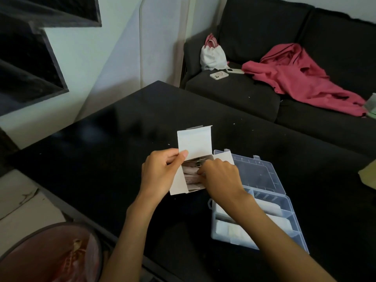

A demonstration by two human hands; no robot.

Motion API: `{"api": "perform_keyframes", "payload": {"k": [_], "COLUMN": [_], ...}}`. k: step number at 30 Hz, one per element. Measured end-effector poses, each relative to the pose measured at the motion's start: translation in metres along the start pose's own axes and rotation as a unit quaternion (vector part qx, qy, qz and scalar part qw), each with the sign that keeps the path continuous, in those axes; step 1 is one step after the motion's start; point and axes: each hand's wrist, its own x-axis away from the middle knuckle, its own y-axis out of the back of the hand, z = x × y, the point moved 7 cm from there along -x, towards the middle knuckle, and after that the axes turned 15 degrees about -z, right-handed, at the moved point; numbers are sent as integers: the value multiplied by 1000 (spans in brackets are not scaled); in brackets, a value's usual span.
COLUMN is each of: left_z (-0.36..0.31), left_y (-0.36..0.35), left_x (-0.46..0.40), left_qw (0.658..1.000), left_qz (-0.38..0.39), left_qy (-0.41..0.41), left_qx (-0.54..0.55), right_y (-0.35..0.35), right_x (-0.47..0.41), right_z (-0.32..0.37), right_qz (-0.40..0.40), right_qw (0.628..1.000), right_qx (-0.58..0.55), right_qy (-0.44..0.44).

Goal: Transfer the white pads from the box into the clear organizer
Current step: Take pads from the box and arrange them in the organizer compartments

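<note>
Seen from the head camera, looking down on a black table (122,139). At the centre, a white box (194,143) with its lid flap raised toward 12 o'clock and a side flap folded out toward 3 o'clock. Left hand (160,174) at 9 o'clock of the box, thumb pressed on the base of the lid flap and fingers curled round the box's left wall — gripping it. Right hand (221,178) at 3 o'clock of the box, knuckles up, fingertips dipped into the opening and curled among the white pads (192,176) packed inside; apparently pinching them, though the fingertips themselves largely hidden behind the hand. Pads in the box stacked on edge, pale with faint printing, filling the lower half of the opening. Just beside the box at 4 o'clock, touching or nearly touching it, the clear organizer (284,208), lid laid open flat toward 12 o'clock, right forearm crossing over its near compartments. More white pads already lying in several compartments, at the 6 o'clock end and along the middle row. Well apart at 1 o'clock, a dark sofa (254,92) bearing a pink garment (301,78), a white bag (212,57) and two phones (219,75). At 7 o'clock, below the table edge, a round bin (50,255) with a reddish liner.
</note>
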Motion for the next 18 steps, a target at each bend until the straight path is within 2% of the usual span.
{"api": "perform_keyframes", "payload": {"k": [6,10,12,15,17,18], "left_z": [4,19,29,36,35,32], "left_y": [3,7,6,8,8,10], "left_x": [-4,-10,-14,-18,-18,-17], "left_qw": [999,995,992,982,983,984], "left_qz": [-30,-78,-97,-117,-112,-117], "left_qy": [13,46,85,129,133,125], "left_qx": [-13,-37,-4,69,66,40], "right_y": [6,21,24,24,25,25], "right_x": [-9,-11,-7,-3,1,4], "right_z": [10,8,6,-10,-26,-34], "right_qz": [6,-64,-86,-92,-93,-92], "right_qw": [996,992,987,989,976,955], "right_qx": [55,-15,-47,-92,-198,-271], "right_qy": [73,106,126,67,-25,-80]}}
